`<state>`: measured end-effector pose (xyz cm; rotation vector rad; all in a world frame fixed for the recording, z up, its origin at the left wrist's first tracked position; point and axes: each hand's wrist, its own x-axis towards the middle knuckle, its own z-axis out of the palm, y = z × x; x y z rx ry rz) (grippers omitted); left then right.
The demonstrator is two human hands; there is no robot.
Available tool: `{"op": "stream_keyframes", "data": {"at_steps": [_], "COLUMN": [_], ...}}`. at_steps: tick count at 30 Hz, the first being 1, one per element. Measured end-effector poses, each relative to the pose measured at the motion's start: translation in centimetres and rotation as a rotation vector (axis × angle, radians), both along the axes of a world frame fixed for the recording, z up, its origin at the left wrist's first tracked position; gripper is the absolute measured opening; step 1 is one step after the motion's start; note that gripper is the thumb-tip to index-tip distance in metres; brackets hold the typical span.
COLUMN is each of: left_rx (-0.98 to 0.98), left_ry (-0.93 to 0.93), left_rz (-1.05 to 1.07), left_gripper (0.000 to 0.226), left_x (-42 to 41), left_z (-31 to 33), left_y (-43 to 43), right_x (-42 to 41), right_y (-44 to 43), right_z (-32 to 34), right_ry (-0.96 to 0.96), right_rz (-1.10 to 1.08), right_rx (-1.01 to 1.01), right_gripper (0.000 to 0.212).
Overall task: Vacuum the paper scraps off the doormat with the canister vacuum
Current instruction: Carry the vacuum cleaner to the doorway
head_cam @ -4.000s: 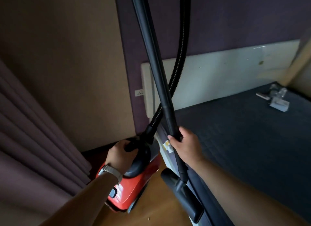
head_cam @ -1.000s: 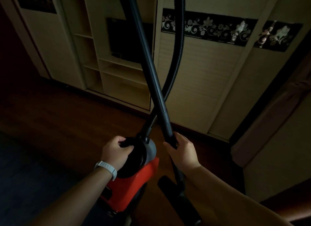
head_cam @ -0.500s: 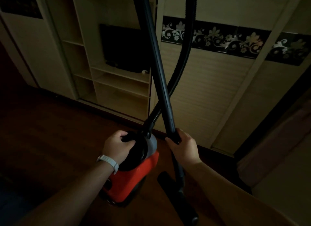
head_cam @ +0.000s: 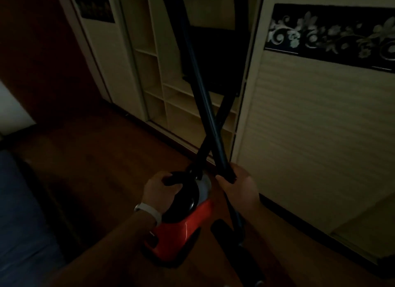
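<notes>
Carrying the canister vacuum (head_cam: 179, 237); doormat not in sight.
The left hand (head_cam: 159, 190) grips its handle (head_cam: 173, 178), the right hand (head_cam: 240, 187) clamps the wand (head_cam: 205, 107); the nozzle (head_cam: 226, 238) below should be held off the floor.

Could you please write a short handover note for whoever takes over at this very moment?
Left grip: holds the carry handle of the red canister vacuum.
Right grip: holds the wand near its lower end; the floor head is below it, above the wooden floor.
Doormat and paper scraps: not in view.
Done: vacuum and wand are in hand.
Left: reach the doormat, set the canister down, vacuum up the scraps.
</notes>
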<state>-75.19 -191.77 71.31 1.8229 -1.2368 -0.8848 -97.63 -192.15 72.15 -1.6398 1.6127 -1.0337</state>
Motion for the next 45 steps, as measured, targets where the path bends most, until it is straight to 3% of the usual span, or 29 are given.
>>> {"op": "stream_keyframes", "data": {"at_steps": [5, 16, 19, 26, 36, 40, 45], "left_rx": [0.009, -0.024, -0.027, -0.060, -0.102, -0.092, -0.049], "left_ry": [0.038, -0.014, 0.042, 0.069, -0.060, -0.113, -0.144], "left_rz": [0.196, 0.317, 0.355, 0.361, 0.498, 0.560, 0.645], "left_gripper": [0.030, 0.025, 0.022, 0.028, 0.029, 0.027, 0.024], "left_x": [0.0, 6.8, 11.1, 23.4, 40.9, 46.9, 53.9], "left_z": [0.6, 1.2, 0.7, 0.6, 3.3, 2.9, 1.8], "left_y": [-6.2, -16.9, -20.2, -27.7, -34.4, -36.3, -39.6], "right_x": [-0.2, 9.1, 13.9, 27.6, 44.5, 51.0, 59.8], "right_y": [-9.6, -24.9, -28.4, -35.6, -44.5, -47.9, -52.8], "right_z": [0.1, 0.6, 0.5, 1.2, 3.1, 2.6, 0.9], "right_ry": [-0.071, -0.147, -0.153, -0.206, -0.272, -0.210, -0.280], "right_rz": [0.082, 0.238, 0.293, 0.319, 0.448, 0.504, 0.616], "right_rx": [-0.026, -0.020, -0.010, 0.047, -0.005, -0.007, 0.060], "right_gripper": [0.034, 0.024, 0.016, 0.021, 0.025, 0.026, 0.027]}}
